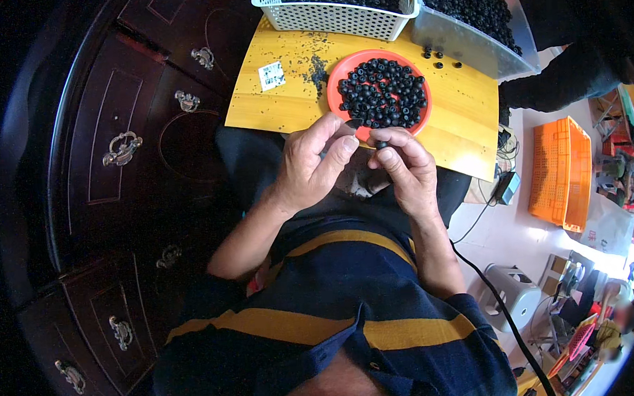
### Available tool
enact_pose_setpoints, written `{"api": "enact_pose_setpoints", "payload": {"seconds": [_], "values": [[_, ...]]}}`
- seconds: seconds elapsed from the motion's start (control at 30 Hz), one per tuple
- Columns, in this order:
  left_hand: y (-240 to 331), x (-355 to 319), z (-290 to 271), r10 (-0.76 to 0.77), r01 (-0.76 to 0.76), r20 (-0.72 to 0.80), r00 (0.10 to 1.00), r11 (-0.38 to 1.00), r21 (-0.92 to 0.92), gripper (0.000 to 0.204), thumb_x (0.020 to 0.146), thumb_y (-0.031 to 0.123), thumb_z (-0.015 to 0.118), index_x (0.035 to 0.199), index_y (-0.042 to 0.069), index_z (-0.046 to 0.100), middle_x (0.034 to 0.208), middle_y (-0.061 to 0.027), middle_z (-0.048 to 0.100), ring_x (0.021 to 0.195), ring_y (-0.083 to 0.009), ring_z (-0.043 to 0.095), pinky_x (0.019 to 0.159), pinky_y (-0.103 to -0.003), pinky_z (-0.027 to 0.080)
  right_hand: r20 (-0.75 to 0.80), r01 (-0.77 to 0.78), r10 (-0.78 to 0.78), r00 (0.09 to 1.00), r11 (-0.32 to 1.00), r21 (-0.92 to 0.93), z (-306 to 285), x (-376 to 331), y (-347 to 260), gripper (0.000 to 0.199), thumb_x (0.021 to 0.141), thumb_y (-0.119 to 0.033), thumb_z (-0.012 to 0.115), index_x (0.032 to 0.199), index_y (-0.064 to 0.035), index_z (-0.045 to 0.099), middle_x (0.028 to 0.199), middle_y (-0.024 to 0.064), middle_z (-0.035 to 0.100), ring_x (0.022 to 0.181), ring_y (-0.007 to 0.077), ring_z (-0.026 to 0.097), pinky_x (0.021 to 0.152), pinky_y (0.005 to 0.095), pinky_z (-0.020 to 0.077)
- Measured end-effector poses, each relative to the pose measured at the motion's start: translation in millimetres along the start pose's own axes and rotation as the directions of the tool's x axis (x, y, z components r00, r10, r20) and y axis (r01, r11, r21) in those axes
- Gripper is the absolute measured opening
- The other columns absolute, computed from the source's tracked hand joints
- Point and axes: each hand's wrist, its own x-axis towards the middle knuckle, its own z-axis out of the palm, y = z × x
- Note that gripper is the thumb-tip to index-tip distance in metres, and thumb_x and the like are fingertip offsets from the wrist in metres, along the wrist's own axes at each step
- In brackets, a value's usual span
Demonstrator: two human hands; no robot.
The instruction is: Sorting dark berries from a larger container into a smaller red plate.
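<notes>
In front of my body, over the near rim of a red-orange round plate (334, 77), both my hands are close together. My right hand (409, 169) pinches a small round black part (381, 145) between thumb and fingertips. My left hand (314, 161) is closed, with thumb and index finger brought toward each other. A small dark thing (355, 123) shows at its index fingertip; its kind I cannot make out. On the plate lie many black ring-like parts (379, 89), some with a hole visible. The plate rests on a yellow wooden board (463, 138).
A white perforated basket (337, 21) and a translucent bin (459, 43), both full of black parts, stand at the back. Black crumbs (317, 74) and a printed card (271, 76) lie left of the plate. Dark drawers (116, 129) flank the left; an orange crate (560, 173) and grey stool (511, 296) stand right.
</notes>
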Motion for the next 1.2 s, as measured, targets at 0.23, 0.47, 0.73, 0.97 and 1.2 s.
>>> {"api": "enact_pose_setpoints", "payload": {"seconds": [0.23,0.47,0.73,0.97,1.2], "values": [[10.3,4.0,7.1,-0.026,0.025,0.007,1.0,1.0,0.018,0.014,0.094,0.012,0.063,0.097,-0.001,0.058,0.08,-0.0096,0.067,0.074,-0.018,0.067,0.067,-0.032,0.051,-0.047,-0.056,0.065,0.997,0.982,0.182,-5.2,-2.5,6.8,0.021,0.095,-0.004,0.065,0.116,-0.002,0.063,0.1,0.0033,0.066,0.083,0.0101,0.062,0.078,0.0244,0.0523],[4.4,13.7,11.4,-0.184,0.197,0.104,0.977,0.971,-0.134,0.016,0.093,0.01,0.067,0.087,0.003,0.054,0.072,-0.001,0.061,0.064,-0.0074,0.059,0.056,-0.025,0.046,-0.008,-0.039,0.04,0.999,0.991,0.128,-11.3,-1.3,8.6,0.018,0.093,-0.004,0.067,0.111,-0.0009,0.066,0.1,0.0027,0.068,0.085,0.0095,0.063,0.078,0.0248,0.0523],[-3.1,14.9,11.1,-0.316,0.398,0.266,0.911,0.843,-0.362,0.015,0.096,0.012,0.06,0.087,0.01,0.049,0.07,0.0031,0.053,0.052,-0.0026,0.046,0.047,-0.018,0.039,-0.012,-0.109,0.116,0.993,0.961,0.254,-2.9,-3.1,4.5,0.017,0.094,-0.009,0.068,0.11,-0.0039,0.066,0.084,-0.0008,0.067,0.068,0.0057,0.06,0.06,0.0211,0.0491],[-3.6,13.8,12.2,-0.314,0.418,0.281,0.907,0.757,-0.502,0.01,0.094,0.008,0.058,0.088,0.009,0.05,0.068,0.003,0.051,0.051,-0.004,0.046,0.048,-0.019,0.04,-0.015,-0.091,0.099,0.995,0.955,0.281,-3.9,-4.1,5.6,0.019,0.093,-0.008,0.07,0.112,-0.0046,0.066,0.092,0.0006,0.068,0.081,0.0077,0.063,0.074,0.0233,0.0522],[-1.0,13.1,12.9,-0.325,0.417,0.264,0.908,0.746,-0.519,0.011,0.095,0.009,0.059,0.089,0.009,0.05,0.069,0.0039,0.05,0.05,-0.0031,0.046,0.045,-0.018,0.037,0.033,-0.111,0.106,0.994,0.921,0.374,-0.1,-0.1,-2.2,0.02,0.093,-0.008,0.07,0.111,-0.0035,0.066,0.094,0.001,0.068,0.083,0.0083,0.063,0.077,0.024,0.0524]]}}
